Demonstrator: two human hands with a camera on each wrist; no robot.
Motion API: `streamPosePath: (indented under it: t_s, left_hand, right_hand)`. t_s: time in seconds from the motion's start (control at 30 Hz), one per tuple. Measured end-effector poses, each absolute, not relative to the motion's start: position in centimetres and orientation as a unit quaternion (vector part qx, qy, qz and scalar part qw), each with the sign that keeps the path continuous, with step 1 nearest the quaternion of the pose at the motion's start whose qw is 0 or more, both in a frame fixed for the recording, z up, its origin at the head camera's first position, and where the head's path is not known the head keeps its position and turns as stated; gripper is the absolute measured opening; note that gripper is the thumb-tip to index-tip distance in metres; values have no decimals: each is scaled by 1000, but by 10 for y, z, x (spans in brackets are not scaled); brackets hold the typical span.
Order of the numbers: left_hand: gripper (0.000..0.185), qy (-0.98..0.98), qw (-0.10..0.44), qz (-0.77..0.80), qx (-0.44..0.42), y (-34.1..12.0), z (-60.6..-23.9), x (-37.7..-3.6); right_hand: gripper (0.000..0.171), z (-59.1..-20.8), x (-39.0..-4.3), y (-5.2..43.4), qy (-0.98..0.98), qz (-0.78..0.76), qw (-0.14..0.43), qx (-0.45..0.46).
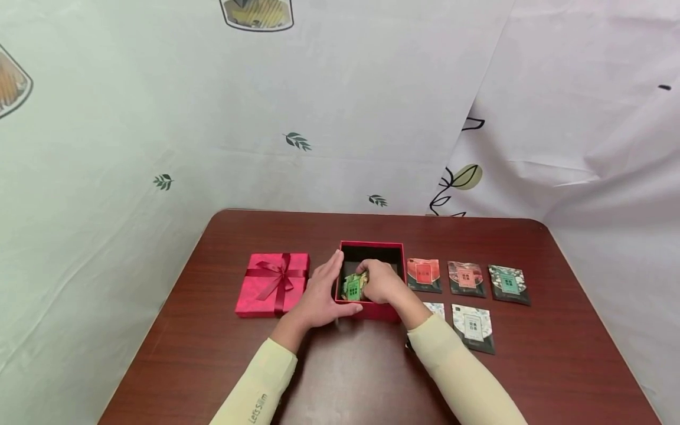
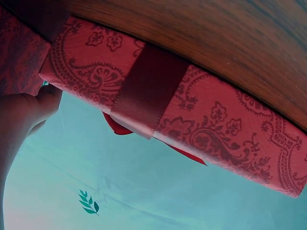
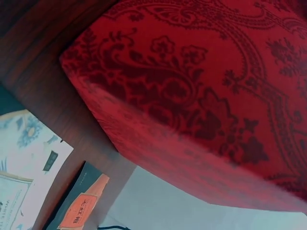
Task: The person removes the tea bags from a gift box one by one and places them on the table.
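Observation:
An uncovered red box point(image 1: 378, 311) with a dark inside stands on the table. Along its left wall lie the straight fingers of my left hand point(image 1: 317, 300), while the thumb extends across its front edge. My right hand point(image 1: 383, 284) reaches down into the box and holds a green tea sachet point(image 1: 352, 287) at the box's left side; some of its fingertips are hidden. In the right wrist view, only the patterned outside of the box point(image 3: 168, 91) shows close up, without the hand. Part of my left hand point(image 2: 29, 110) appears at the left wrist view's edge.
Left of the box lies a red lid point(image 1: 257, 298) with a ribbon bow. To the right are a red sachet point(image 1: 423, 275), a pinkish one point(image 1: 467, 279), a green-and-white one point(image 1: 509, 284) and a white one point(image 1: 473, 327). My right forearm partly covers another white sachet point(image 1: 437, 309).

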State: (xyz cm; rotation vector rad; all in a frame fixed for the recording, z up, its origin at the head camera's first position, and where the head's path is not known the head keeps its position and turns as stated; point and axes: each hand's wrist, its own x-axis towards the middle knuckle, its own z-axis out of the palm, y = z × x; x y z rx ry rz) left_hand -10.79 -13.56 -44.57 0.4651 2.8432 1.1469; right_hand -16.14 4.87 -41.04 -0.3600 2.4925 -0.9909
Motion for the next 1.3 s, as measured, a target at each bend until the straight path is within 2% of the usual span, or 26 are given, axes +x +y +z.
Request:
streamPosePath:
  t_s: [0.4,1.03,1.3]
  left_hand:
    - [118,917,17,368,152,-136,-447,-109]
    - [120,919,30,367,139,-136,-447,-110]
    - [122,921,45,366,127,-135,-445,-110]
  right_hand:
    - [41,-397,-160,60,904,-371,157,-145]
    - [44,-379,-157,84,888,-426,135,-105]
    - [44,-371,-156,104,866,-468,146,-94]
